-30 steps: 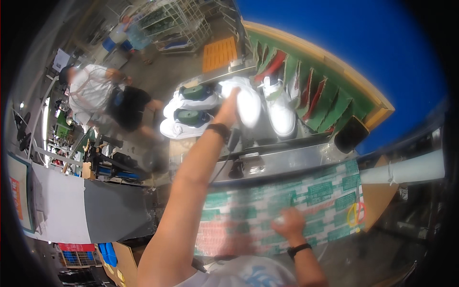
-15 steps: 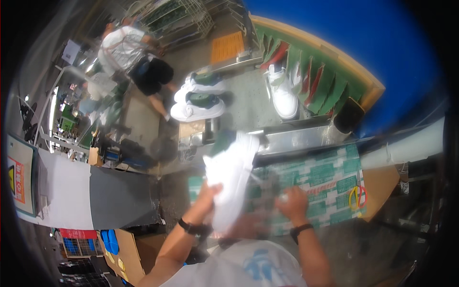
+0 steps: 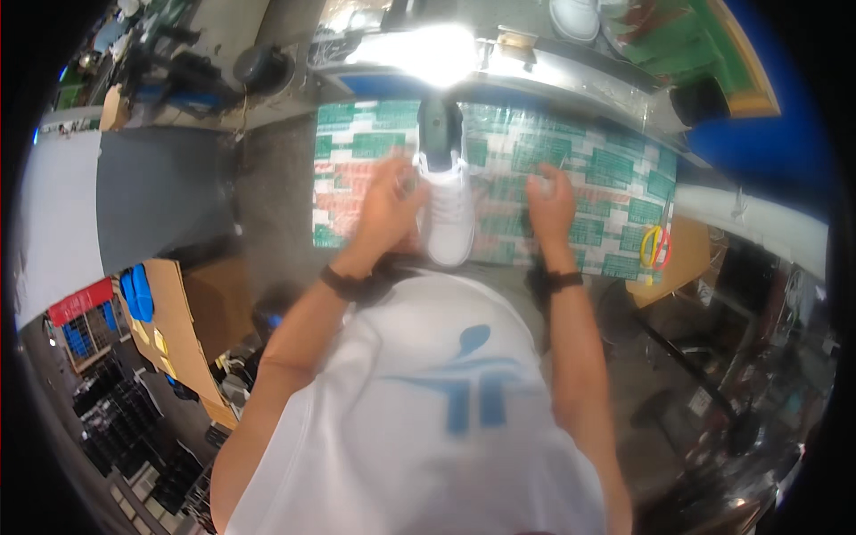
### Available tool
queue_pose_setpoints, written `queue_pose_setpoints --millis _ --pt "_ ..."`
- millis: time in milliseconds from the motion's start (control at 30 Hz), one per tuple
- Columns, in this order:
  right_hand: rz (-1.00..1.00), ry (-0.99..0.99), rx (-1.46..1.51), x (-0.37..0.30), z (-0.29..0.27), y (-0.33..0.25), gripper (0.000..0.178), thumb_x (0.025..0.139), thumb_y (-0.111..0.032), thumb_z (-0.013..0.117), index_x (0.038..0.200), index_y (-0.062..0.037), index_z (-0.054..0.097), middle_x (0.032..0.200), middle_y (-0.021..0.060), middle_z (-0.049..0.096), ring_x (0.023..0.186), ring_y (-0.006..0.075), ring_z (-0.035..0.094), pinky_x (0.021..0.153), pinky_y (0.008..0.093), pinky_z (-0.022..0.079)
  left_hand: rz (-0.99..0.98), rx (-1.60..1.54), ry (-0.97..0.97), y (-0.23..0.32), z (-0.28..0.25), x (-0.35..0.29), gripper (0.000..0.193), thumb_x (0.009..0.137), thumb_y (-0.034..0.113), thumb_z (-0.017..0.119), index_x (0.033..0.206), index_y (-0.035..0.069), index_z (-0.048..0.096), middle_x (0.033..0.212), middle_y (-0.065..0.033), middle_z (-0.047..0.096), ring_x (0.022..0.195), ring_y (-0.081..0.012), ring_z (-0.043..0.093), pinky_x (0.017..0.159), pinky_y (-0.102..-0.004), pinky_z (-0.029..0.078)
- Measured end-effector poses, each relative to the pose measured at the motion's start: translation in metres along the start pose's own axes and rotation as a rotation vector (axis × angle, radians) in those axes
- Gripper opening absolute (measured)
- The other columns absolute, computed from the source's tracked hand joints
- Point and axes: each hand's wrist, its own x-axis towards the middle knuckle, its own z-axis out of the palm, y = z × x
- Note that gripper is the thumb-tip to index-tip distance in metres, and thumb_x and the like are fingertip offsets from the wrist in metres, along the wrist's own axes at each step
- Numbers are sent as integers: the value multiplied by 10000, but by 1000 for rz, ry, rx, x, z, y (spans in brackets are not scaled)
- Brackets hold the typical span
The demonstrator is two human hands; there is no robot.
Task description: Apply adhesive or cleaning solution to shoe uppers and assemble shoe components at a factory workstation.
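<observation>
A white lace-up sneaker with a dark green insole stands upright, its toe toward me, on the green-and-white printed table covering. My left hand is close beside the sneaker's left side, fingers bent, with a gap between thumb and forefinger. Whether its thumb touches the shoe is hard to tell through the blur. To the right of the sneaker, apart from it, my right hand is raised with its fingers curled together. Anything small between those fingertips cannot be made out.
Yellow-and-red handled scissors lie at the table's right end. Beyond the table runs a metal ledge with a bright glare. Another white shoe sits at the top, near a green rack. A cardboard box is at left.
The sneaker has gone from my left hand's hold in the air to standing on the table, toe toward me. My left hand has loosened from it. The view has tilted down.
</observation>
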Motion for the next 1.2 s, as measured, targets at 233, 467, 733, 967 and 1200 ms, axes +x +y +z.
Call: queue_pose_setpoints --millis 233,467,733,967,1200 --pt "-11 -428 327 -65 -55 -132 880 882 -244 838 1664 -27 499 1032 101 719 899 258 732 845 377 597 75 -1 62 -15 -13 5 259 1018 105 829 1235 41 701 1103 -2 712 1013 -97 667 869 -278 570" --pt "-734 -391 -47 -31 -4 -171 1059 734 -379 970 1562 126 545 928 143 735 790 313 717 747 441 561 6 -248 -415 13 -88 46 244 1019 196 842 1177 61 714 1034 52 716 961 -75 654 856 -269 552" --pt "-734 -426 -172 -38 1 -173 960 765 -371 946 1512 121 597 887 155 734 727 330 719 725 465 588 581 294 -221 48 -66 88 853 935 341 911 1656 67 546 1721 -261 490 1611 -392 457 1299 -516 415" --pt "-140 -707 227 -37 12 -189 700 840 -419 872 1334 55 731 944 291 770 924 451 791 824 526 625 519 216 -415 57 -52 105 962 836 279 985 1675 135 537 1753 -197 477 1629 -385 429 1316 -509 393" --pt "-326 -1038 226 -59 -13 -213 714 840 -379 854 1403 38 713 988 283 780 975 449 794 918 497 628 554 287 -415 48 -65 103 987 848 322 971 1702 157 503 1783 -191 450 1658 -374 397 1354 -512 333"
